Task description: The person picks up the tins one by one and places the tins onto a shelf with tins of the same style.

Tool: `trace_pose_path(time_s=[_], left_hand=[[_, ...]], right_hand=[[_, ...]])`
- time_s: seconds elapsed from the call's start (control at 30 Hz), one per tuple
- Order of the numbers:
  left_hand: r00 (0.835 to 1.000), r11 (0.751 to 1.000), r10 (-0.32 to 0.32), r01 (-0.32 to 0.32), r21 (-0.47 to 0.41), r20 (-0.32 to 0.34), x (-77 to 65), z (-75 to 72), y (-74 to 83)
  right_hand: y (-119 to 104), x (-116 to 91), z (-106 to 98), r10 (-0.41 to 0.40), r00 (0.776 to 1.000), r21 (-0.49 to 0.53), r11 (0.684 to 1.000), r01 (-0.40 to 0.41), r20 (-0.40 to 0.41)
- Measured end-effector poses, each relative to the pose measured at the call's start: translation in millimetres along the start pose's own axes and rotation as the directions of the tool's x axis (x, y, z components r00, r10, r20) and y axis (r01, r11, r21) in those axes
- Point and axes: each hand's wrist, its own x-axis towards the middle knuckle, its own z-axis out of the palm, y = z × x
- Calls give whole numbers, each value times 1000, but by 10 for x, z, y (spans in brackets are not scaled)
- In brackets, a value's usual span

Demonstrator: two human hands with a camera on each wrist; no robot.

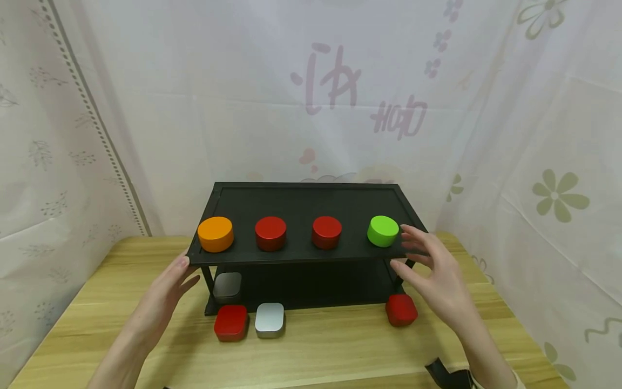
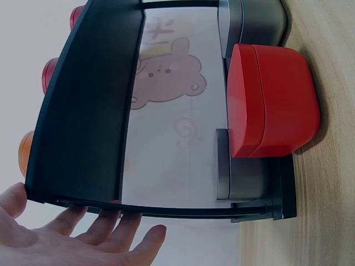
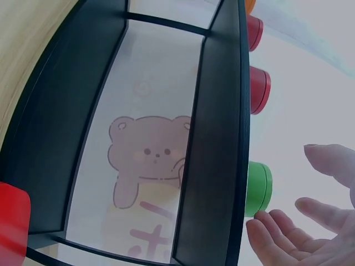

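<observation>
On the lower left of the frame, the left hand [image 1: 157, 302] has its fingers spread, and its thumb touches the front corner of a black two-level shelf [image 1: 311, 205]. The shelf stands in the middle of the frame on a wooden tabletop [image 1: 335, 346]. On its top board, at the left, sits an orange round tin [image 1: 216, 234]. Below that, a gray square tin [image 1: 227, 286] is on the bottom board. In front are a left red square tin [image 1: 230, 323] and, just beside it, a silver square tin [image 1: 269, 320]. Up on top come a first red round tin [image 1: 270, 234], a second red round tin [image 1: 326, 233] and a green round tin [image 1: 383, 231]. A right red square tin [image 1: 401, 310] is low on the right, by the shelf's front corner. Next, the right hand [image 1: 439, 275] has its fingers spread, close to the green tin. At the far right hangs a pale flowery cloth [image 1: 525, 135].
</observation>
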Motion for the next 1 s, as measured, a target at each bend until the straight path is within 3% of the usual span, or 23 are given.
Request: trace_pose_path(time_s=[0.3, 0.83, 1.0], left_hand=[[1000, 1000, 5, -5, -5, -5, 1, 6, -10], [1000, 1000, -1, 1, -1, -1, -3, 7, -2], [1000, 1000, 7, -7, -3, -1, -5, 9, -1]], right_hand=[[-100, -98, 58, 9, 999, 8, 1000, -10, 36], [-146, -171, 220, -78, 993, 38, 996, 75, 85], [-154, -188, 261, -72, 992, 43, 997, 68, 105]])
